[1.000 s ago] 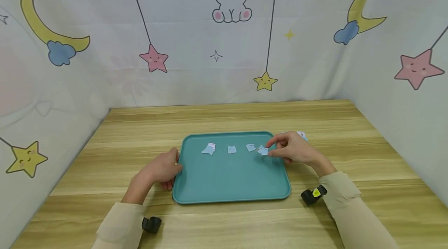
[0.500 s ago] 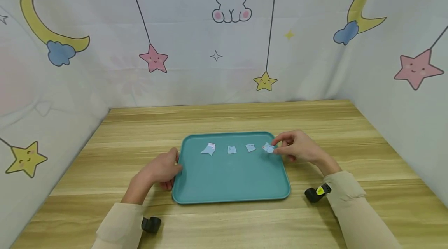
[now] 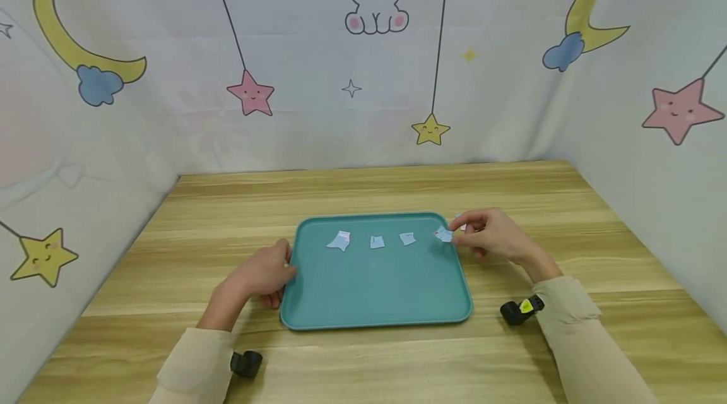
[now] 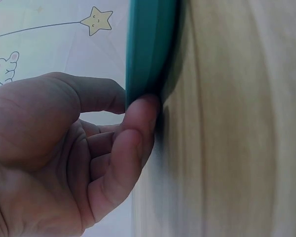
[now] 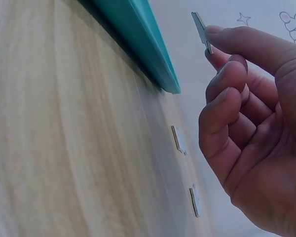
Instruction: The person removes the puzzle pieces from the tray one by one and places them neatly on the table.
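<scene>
My left hand (image 3: 265, 273) grips the left rim of a teal tray (image 3: 375, 290); in the left wrist view the thumb lies on the rim and fingers (image 4: 138, 118) reach beneath. With thumb and index finger, my right hand (image 3: 490, 237) pinches a small light-blue puzzle piece (image 3: 444, 234) over the tray's far right corner. The right wrist view shows this flat piece (image 5: 201, 30) edge-on, raised above the tray's rim. Along the tray's far side lie a larger piece (image 3: 341, 240) with a pinkish edge and two smaller pieces, one central (image 3: 377, 242) and one farther right (image 3: 407, 238).
Two more puzzle pieces, one nearer the tray (image 5: 178, 140) and one farther off (image 5: 195, 201), rest on the wooden table (image 3: 363, 366) past the tray's right edge. In the head view the right hand partly covers that spot. A white printed curtain (image 3: 307, 132) surrounds the table's back and sides.
My right hand has drawn the pinched puzzle piece rightward and slightly away, from beside the nearest tray piece to the tray's far right corner. The left hand and tray have stayed put.
</scene>
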Demonstrator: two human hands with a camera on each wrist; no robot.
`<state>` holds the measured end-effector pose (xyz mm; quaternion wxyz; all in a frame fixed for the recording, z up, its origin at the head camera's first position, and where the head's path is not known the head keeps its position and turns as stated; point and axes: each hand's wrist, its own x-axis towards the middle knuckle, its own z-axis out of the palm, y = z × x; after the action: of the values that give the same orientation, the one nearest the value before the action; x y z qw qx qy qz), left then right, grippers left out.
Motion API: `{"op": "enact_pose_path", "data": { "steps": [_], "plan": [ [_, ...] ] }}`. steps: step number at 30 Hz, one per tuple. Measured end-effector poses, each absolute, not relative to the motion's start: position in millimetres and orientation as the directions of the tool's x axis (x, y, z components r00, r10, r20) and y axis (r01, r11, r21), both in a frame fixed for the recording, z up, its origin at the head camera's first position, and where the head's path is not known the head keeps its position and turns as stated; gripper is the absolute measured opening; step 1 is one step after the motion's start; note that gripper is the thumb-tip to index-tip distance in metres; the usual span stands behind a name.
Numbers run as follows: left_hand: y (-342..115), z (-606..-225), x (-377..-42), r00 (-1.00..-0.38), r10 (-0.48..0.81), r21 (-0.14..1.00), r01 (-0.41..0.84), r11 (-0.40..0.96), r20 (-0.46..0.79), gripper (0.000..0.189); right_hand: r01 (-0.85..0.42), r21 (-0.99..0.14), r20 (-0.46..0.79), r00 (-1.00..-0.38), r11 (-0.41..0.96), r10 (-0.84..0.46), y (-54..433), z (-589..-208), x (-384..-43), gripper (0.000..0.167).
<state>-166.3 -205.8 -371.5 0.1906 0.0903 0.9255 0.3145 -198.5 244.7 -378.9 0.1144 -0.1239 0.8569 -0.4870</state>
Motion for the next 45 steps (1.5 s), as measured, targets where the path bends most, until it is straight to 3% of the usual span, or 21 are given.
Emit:
{"op": "enact_pose_path", "data": {
  "steps": [45],
  "plan": [
    [-206.4,-374.4,-168.8,-0.913,0.276,0.617,0.035,0.786,-0.300,0.007,-0.043,-0.888,-0.051,-0.980,0.458,-0.191,298.8,-380.0,-197.9,0.041]
  ]
}}
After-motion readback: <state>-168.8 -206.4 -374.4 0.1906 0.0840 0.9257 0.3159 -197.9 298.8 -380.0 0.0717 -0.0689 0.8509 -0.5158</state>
